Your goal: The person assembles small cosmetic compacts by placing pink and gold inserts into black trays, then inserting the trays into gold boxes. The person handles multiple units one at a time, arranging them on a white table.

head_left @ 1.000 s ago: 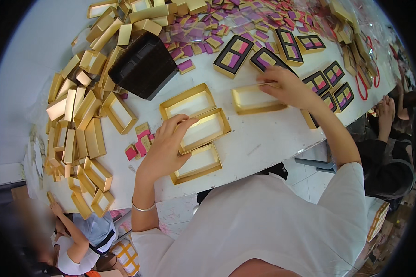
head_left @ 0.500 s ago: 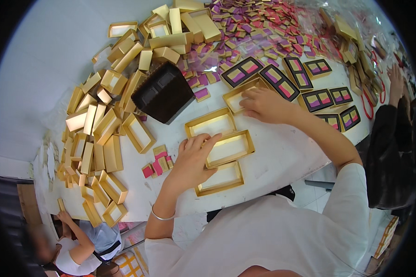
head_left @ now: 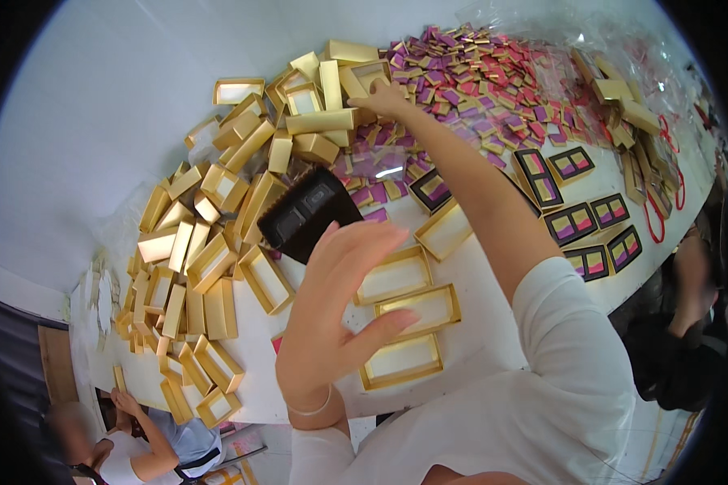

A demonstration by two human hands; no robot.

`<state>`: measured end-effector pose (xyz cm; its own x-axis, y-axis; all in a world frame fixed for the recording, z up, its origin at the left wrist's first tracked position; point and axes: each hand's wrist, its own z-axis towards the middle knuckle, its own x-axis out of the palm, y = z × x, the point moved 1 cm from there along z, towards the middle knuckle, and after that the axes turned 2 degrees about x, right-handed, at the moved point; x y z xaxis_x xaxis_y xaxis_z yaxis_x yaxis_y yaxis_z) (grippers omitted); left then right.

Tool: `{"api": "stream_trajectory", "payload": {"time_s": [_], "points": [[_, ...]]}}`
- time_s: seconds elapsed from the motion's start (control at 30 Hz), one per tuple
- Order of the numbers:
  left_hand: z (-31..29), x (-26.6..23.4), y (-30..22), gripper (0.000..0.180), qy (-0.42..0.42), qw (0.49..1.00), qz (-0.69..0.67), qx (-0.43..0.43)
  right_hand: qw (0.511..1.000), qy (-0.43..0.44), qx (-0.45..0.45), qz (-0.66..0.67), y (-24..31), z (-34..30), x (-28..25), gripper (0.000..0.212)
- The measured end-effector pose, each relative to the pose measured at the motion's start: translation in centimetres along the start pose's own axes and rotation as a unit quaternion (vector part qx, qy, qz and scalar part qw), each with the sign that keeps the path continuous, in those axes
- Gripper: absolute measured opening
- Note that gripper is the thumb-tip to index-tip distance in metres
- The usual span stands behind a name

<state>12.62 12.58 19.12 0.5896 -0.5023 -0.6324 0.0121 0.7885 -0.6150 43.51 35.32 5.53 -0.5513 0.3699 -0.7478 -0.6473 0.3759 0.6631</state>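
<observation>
My left hand (head_left: 340, 299) is raised over the near middle of the table, fingers stretched out and thumb apart, holding nothing. It covers part of several open gold box bases (head_left: 449, 305) laid in a row. Beyond its fingertips stands a stack of black insert trays (head_left: 311, 212). Far across the table, my right hand (head_left: 382, 101) reaches to the edge of the gold box heap, with thumb and finger apart at a large gold box (head_left: 360, 74). Whether it touches that box is hard to see. My right forearm hides part of the black-framed filled boxes.
Gold box parts (head_left: 218, 259) are heaped at left. Small purple, pink and gold pieces (head_left: 461, 73) spread across the back. Filled boxes (head_left: 570, 222) lie at right, near gold boxes with red cords (head_left: 651, 162). One person (head_left: 137, 444) works at lower left, another (head_left: 679, 339) at right.
My right hand has left the open box bases and swung far back to the gold heap. My left hand has lifted off the bases and opened. The whole view has shifted slightly.
</observation>
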Motion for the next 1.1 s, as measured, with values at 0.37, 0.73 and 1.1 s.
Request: {"api": "stream_trajectory", "payload": {"time_s": [0.37,0.73,1.1], "points": [[-0.7,-1.0,-0.5,0.043,-0.138,0.990,0.037,0.015,0.962,-0.018,-0.063,0.264,-4.3,-0.1,-5.5,0.041],[0.3,7.6,-0.3,0.068,0.050,0.997,-0.050,-0.037,0.893,-0.061,-0.425,-0.132,-3.9,-38.4,-16.7,0.026],[-2.5,15.2,0.0,0.032,0.131,0.988,-0.022,-0.073,0.953,-0.120,-0.249,0.125,-13.2,-45.6,-17.4,0.022]]}}
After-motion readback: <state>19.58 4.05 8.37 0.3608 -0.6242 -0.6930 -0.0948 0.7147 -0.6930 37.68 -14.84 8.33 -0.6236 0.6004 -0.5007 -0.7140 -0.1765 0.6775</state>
